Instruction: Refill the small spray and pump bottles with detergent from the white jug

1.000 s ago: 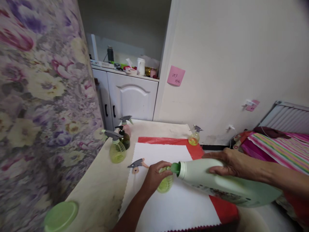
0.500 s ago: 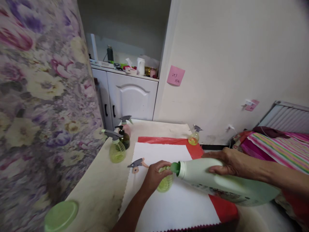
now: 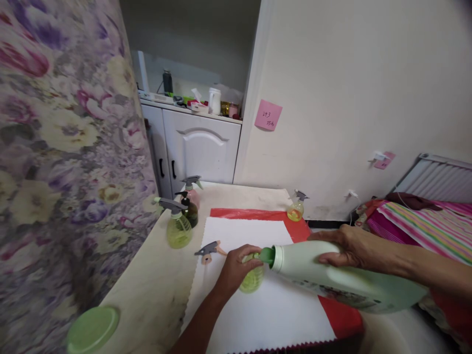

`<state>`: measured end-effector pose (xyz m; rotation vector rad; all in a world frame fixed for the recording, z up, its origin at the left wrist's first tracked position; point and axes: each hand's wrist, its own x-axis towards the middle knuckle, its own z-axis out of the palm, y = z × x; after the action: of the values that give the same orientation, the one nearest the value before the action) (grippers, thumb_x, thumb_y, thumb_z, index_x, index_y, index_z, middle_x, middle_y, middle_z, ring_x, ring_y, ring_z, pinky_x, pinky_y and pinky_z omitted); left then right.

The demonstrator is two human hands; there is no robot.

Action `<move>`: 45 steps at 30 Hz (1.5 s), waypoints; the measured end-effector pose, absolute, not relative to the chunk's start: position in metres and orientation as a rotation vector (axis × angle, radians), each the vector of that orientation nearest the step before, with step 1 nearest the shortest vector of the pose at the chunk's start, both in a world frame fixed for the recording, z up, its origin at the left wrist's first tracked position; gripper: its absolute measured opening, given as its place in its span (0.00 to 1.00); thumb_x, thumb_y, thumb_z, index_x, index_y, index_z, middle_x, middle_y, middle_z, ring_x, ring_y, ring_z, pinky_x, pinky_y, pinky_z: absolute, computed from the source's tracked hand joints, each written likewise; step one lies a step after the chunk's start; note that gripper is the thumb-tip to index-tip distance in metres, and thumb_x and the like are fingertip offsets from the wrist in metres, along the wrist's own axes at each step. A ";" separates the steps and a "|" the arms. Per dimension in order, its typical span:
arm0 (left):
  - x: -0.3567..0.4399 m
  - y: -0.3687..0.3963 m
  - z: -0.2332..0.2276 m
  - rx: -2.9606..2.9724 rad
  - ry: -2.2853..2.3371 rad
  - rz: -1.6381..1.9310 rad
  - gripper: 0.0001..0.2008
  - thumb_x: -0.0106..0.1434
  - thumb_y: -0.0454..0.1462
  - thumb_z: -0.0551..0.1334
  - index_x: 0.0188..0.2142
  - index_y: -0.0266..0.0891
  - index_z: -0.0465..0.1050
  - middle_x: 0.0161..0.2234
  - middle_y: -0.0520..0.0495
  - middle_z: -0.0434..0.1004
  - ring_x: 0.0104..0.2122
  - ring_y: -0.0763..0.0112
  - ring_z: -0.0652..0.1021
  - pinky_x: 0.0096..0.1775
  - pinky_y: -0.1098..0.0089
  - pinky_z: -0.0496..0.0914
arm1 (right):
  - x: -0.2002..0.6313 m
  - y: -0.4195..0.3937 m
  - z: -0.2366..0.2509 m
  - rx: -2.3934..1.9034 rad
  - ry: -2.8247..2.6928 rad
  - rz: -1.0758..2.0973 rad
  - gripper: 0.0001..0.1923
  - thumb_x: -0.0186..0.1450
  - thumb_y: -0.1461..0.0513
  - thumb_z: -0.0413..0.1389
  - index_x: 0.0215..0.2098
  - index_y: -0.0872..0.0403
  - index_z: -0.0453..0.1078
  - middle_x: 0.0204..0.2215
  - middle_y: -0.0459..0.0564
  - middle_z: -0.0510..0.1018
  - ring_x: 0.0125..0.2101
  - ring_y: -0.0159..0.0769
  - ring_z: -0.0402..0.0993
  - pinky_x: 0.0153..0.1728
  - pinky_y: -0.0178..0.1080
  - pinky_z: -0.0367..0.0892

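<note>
Worktop [image 3: 158, 280] below: my left grip [image 3: 238, 268] pinches the bottle [image 3: 251, 282] near its top; my right grip [image 3: 348, 250] clasps the jug [image 3: 350, 286], long axis pointing left toward it.

Floral curtain [image 3: 73, 132], pink note [image 3: 268, 109], striped bedding [image 3: 431, 219]

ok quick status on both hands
Left hand grips small yellowish plastic bottle. Right hand holds large pale green plastic jug, tipped toward bottle. Grey and peach spray head nearby.
</note>
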<state>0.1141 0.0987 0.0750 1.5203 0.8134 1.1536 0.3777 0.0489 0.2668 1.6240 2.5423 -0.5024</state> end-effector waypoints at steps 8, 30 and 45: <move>0.114 0.097 0.078 1.504 0.825 1.154 0.08 0.53 0.35 0.66 0.35 0.40 0.79 0.36 0.48 0.80 0.40 0.62 0.77 0.44 0.67 0.68 | 0.375 0.047 0.269 1.609 2.556 -0.553 0.27 0.64 0.45 0.50 0.52 0.53 0.69 0.36 0.54 0.81 0.34 0.44 0.79 0.32 0.35 0.69; 0.114 0.097 0.077 1.499 0.832 1.155 0.08 0.53 0.35 0.66 0.35 0.40 0.79 0.36 0.48 0.80 0.40 0.62 0.77 0.45 0.67 0.68 | 0.369 0.042 0.276 1.606 2.547 -0.522 0.25 0.65 0.47 0.50 0.52 0.53 0.70 0.33 0.53 0.80 0.29 0.39 0.77 0.26 0.32 0.66; 0.115 0.097 0.077 1.508 0.823 1.149 0.08 0.53 0.35 0.66 0.35 0.40 0.79 0.36 0.47 0.80 0.40 0.61 0.77 0.45 0.65 0.68 | 0.370 0.043 0.275 1.594 2.560 -0.471 0.26 0.65 0.46 0.50 0.52 0.53 0.70 0.32 0.52 0.81 0.27 0.38 0.76 0.26 0.32 0.65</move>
<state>0.1145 0.0974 0.0766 1.5076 0.8231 1.1488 0.3697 0.0428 0.2751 1.5935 2.5603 -0.4709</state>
